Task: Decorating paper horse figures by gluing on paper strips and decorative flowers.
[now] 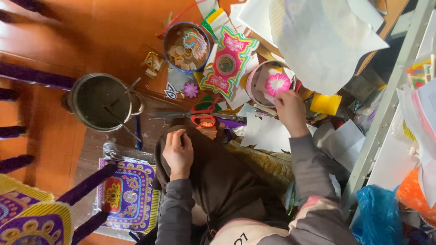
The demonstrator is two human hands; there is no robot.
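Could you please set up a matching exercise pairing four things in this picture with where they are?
Things:
1. scissors
2. pink flower
3. left hand
4. metal pot

Places:
A. resting on the brown cloth over the knee
B. at the right hand's fingertips
C. on the floor, left of the scissors
D. lying between the two hands, red handles

Pairs: 1-D, 2-B, 3-A, 4-C
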